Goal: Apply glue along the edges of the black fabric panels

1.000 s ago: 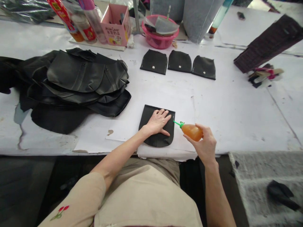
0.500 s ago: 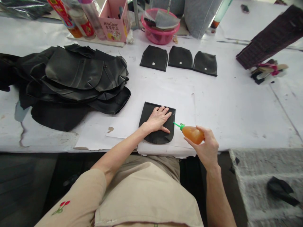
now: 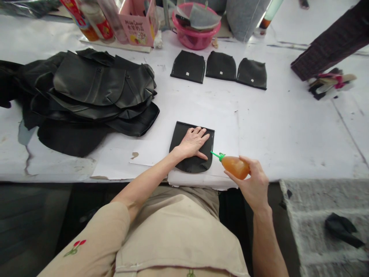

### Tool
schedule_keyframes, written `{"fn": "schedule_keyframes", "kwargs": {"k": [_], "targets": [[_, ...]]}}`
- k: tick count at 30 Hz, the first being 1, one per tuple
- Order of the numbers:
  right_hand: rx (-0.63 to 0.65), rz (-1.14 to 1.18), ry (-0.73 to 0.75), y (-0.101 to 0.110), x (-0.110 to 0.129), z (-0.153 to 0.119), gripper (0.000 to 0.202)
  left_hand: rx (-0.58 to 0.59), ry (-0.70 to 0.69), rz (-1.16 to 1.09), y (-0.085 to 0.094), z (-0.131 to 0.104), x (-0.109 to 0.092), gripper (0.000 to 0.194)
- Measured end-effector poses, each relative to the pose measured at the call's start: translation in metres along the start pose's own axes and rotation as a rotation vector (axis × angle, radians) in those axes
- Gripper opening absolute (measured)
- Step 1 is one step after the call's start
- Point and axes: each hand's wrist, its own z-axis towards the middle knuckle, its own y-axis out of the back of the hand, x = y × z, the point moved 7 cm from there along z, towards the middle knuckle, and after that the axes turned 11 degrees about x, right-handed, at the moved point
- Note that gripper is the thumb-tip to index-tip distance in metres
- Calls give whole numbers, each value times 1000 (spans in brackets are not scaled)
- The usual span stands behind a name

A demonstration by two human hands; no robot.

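My left hand [image 3: 192, 143] lies flat with fingers spread on a black leather-like piece [image 3: 181, 134], which has a straight far edge and a rounded near end. In my right hand [image 3: 253, 179] is a squeeze bottle [image 3: 235, 166] of orange-brown liquid, gripped between thumb and fingers. Its thin green nozzle [image 3: 216, 155] points left, with the tip at the piece's right edge. A thin pale line shows along that edge, above the tip. Farther back, three similar black pieces [image 3: 188, 66] lie in a row, each with a small white mark.
A heap of black pieces [image 3: 95, 84] covers the table's left side. Behind stand a pink box [image 3: 138, 29], bottles [image 3: 96, 23] and a pink basket [image 3: 196, 38]. A dark folded stack [image 3: 323, 46] and a tied bundle [image 3: 328, 84] are at right. White paper [image 3: 259, 127] covers the table.
The nozzle tip has moved slightly down the right edge, toward me. A pale line now shows along the edge above it. My left hand stays on the piece; the view has shifted slightly.
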Motion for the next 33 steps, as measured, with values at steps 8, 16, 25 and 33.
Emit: {"fn": "schedule_keyframes", "kwargs": {"k": [8, 16, 25, 33], "targets": [[18, -4, -10, 3, 4, -5, 52, 10, 5, -10, -1, 1, 0, 95], [50, -4, -30, 4, 6, -11, 52, 78, 32, -15, 14, -15, -7, 78], [37, 7, -38, 4, 3, -18, 54, 84, 150, -48, -15, -48, -29, 101], [19, 27, -72, 2, 0, -33, 55, 56, 137, -12, -23, -47, -29, 103]]}}
